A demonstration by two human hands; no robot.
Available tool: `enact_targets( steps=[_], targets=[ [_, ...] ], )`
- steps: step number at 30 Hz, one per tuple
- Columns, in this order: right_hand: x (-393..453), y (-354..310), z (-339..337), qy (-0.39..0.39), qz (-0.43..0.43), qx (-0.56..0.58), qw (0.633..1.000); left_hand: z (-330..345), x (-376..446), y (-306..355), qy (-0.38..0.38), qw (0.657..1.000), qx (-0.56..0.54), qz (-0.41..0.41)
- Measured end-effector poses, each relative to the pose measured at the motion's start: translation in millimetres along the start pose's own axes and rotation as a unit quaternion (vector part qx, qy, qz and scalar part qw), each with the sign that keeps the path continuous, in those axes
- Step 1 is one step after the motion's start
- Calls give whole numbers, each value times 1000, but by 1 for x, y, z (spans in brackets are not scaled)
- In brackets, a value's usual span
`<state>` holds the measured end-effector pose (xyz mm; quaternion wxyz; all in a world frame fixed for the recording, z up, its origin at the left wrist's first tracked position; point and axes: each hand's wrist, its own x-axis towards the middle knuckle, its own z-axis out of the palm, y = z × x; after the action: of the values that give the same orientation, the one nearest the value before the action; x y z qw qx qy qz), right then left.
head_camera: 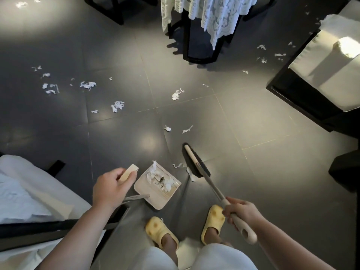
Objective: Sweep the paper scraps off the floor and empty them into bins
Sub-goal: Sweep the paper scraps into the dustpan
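Beige broom handle (241, 225) gripped, right hand (240, 212)

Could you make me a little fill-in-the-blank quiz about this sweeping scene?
1. The left hand holds the handle of the ____, which already has scraps in it.
2. The right hand grips the ____ handle.
3. The slippers on the person's feet are ____ in colour.
4. The paper scraps still on the dark floor are ____ in colour.

Missing words: dustpan; broom; yellow; white
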<state>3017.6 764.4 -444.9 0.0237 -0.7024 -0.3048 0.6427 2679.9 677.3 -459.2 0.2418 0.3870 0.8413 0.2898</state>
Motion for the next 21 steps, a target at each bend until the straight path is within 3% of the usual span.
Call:
enact_targets(
  steps=[6, 11, 15, 21],
  targets=[
    [-1, -8, 21, -113, -1, -32, 993, 4, 17, 4, 9, 1000, 13, -13],
    [10, -21, -14, -229, 53, 89, 968, 4, 28, 6, 17, 999, 8, -26],
    [10, -16, -21, -170, -12, -34, 985, 3, 26, 5, 17, 999, 5, -31],
    [17, -29, 19, -89, -19, -39, 995, 11, 19, 14, 18, 999, 1, -42]
  ],
)
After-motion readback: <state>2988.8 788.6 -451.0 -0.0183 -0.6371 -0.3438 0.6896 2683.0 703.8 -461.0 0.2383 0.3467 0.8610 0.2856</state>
